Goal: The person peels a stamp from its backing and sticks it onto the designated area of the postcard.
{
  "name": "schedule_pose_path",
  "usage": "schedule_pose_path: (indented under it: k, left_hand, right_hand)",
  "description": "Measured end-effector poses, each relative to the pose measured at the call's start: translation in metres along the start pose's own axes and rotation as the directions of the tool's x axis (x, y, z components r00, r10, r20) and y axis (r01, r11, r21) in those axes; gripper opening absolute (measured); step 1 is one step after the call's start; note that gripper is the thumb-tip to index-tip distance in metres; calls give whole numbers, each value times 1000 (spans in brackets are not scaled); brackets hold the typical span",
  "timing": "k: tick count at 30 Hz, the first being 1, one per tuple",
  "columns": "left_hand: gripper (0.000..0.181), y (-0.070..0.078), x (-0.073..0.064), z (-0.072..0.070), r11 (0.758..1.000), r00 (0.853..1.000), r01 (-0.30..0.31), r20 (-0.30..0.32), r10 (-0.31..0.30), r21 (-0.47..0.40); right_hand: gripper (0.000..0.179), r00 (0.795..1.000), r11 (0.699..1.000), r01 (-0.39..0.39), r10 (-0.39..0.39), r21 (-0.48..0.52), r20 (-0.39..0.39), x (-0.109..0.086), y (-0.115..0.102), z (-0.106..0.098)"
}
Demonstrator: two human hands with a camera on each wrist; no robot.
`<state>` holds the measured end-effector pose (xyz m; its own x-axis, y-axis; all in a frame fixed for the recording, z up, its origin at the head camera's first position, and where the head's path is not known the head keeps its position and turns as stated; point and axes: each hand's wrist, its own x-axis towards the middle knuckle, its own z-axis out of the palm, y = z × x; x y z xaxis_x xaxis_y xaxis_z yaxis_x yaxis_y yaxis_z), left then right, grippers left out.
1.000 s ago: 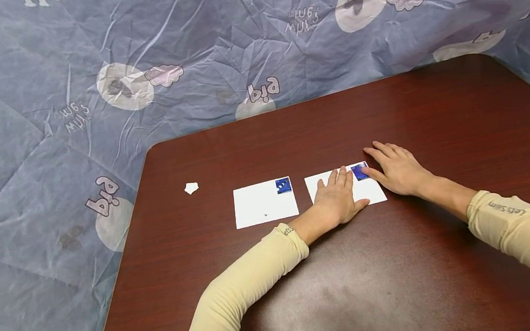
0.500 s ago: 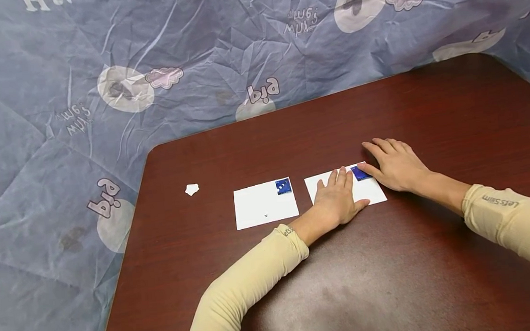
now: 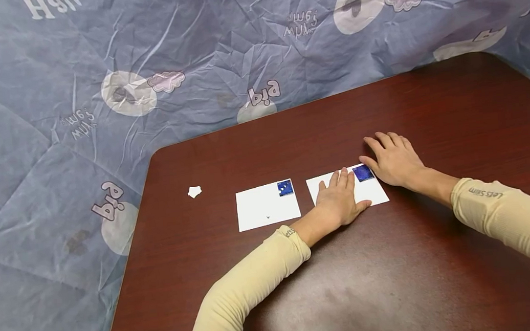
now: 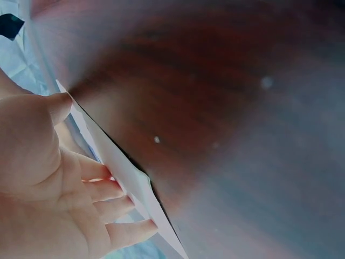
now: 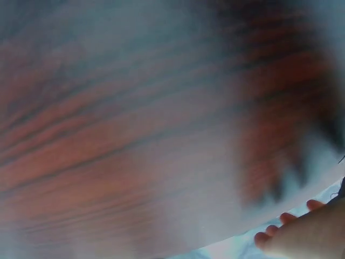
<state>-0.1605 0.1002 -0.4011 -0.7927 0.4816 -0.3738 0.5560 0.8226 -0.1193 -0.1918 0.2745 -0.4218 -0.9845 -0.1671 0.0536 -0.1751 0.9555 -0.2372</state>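
Observation:
My left hand (image 3: 337,201) rests with its fingers extended on a white envelope (image 3: 372,195). A blue postage stamp (image 3: 363,173) sits at this envelope's upper right corner, uncovered by either hand. Just beyond that corner is my right hand (image 3: 396,161), fingers spread and holding nothing. Its thumb is close to the stamp's top edge; whether they touch, I cannot tell. In the left wrist view, the fingertips of the left hand (image 4: 64,189) lie against the thin envelope (image 4: 121,170). The right wrist view catches only part of the right hand (image 5: 302,232).
A second white envelope (image 3: 261,209) with a blue crescent-patterned stamp (image 3: 285,187) lies to the left. Farther left is a small white paper piece (image 3: 194,192). All lie on a dark red-brown table (image 3: 245,151), with a printed blue-grey cloth (image 3: 210,36) behind its far edge.
The right hand has slid off the stamp and moved slightly away, up past the envelope's corner, leaving the whole stamp visible. The left hand has stayed on the envelope.

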Motion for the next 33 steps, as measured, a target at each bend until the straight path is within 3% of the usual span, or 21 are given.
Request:
schedule_pose_path:
  k: [5, 12, 18, 26, 29, 33]
  left_hand:
    - [78, 0, 1, 0, 1000, 1000, 1, -7, 0, 3]
    - [78, 1, 0, -2, 1000, 1000, -2, 7, 2, 6]
    - [78, 1, 0, -3, 1000, 1000, -3, 0, 3, 5]
    - [79, 0, 1, -2, 1000, 1000, 3, 8, -3, 11]
    - [79, 0, 1, -1, 1000, 1000, 0, 6, -1, 10]
    - [79, 0, 1, -1, 1000, 1000, -2, 3, 2, 10]
  right_hand:
    - [66, 998, 998, 55, -55, -21, 1, 2, -3, 3]
    - [54, 999, 999, -34, 34, 9, -9, 3, -4, 1]
    - [63, 993, 992, 120, -120, 45, -18, -3, 1, 2]
    - [66, 944, 948, 317, -316, -6, -90, -13, 11, 9]
    - [66, 929, 934, 356, -355, -9, -106, -12, 13, 12]
    - [66, 933, 937, 348, -347, -6, -93, -12, 16, 11]
